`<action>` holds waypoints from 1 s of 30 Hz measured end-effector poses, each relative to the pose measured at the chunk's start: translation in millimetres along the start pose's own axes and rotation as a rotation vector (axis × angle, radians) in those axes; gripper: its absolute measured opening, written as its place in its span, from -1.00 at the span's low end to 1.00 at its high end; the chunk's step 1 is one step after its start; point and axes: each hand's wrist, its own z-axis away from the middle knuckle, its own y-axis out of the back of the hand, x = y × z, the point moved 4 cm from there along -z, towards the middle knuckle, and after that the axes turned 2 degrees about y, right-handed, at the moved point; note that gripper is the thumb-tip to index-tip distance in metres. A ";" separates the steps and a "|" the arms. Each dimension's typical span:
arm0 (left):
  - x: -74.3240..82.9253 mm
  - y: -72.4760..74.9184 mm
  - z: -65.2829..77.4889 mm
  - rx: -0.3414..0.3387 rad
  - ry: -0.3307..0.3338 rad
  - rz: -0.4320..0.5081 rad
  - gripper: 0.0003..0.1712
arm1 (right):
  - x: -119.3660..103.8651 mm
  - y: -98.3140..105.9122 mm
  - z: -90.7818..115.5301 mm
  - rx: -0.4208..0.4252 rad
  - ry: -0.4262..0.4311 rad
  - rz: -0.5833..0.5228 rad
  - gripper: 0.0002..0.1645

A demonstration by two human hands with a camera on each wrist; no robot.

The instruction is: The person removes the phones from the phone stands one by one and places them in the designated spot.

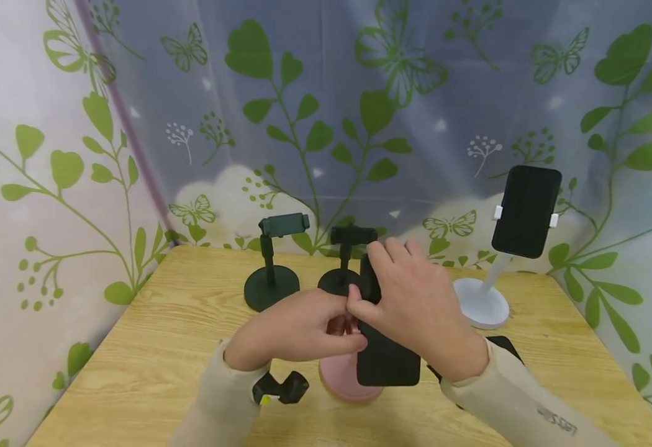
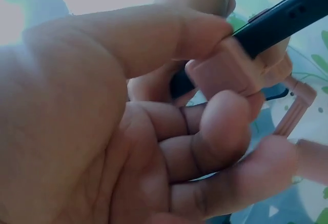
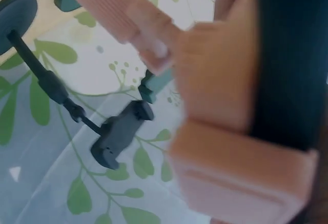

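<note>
A black phone (image 1: 387,360) sits at the clamp of a pink phone stand, whose round base (image 1: 351,379) shows below the hands in the head view. My left hand (image 1: 303,329) pinches the pink clamp jaw (image 2: 225,75), thumb on top and curled fingers beneath. From the other side, my right hand (image 1: 415,304) grips the phone, fingers bent over its upper part. Up close in the right wrist view, the pink clamp (image 3: 241,172) lies against the phone (image 3: 292,55). The ribbed pink stem (image 3: 102,8) leads off to the upper left.
Behind the hands stand a dark green phone stand (image 1: 270,279) and a black phone stand (image 1: 345,248). At the right, a white stand (image 1: 482,304) holds an upright phone (image 1: 527,211). Another dark flat thing (image 1: 505,347) lies partly under my right forearm. A patterned curtain (image 1: 326,124) backs the wooden table (image 1: 153,347).
</note>
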 end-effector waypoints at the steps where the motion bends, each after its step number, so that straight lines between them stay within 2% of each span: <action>1: -0.5 -0.7 -0.6 0.006 0.001 0.012 -0.87 | 0.7 -0.8 0.4 0.007 0.001 -0.010 -0.55; 8: -2.1 -1.3 -0.2 0.039 0.021 0.059 -0.93 | 3.8 -4.6 2.8 0.030 -0.006 -0.057 -0.55; 18: 0.8 -0.7 -0.8 0.032 0.002 0.029 -0.82 | 4.9 -3.3 3.0 0.035 -0.008 -0.077 -0.54; 25: 2.8 -0.1 -0.6 0.028 -0.010 -0.025 -0.77 | 5.6 -2.3 2.0 0.026 0.000 -0.087 -0.54; 30: 3.9 -0.1 0.1 0.023 -0.023 -0.015 -0.76 | 6.0 -2.2 1.9 0.009 0.001 -0.094 -0.56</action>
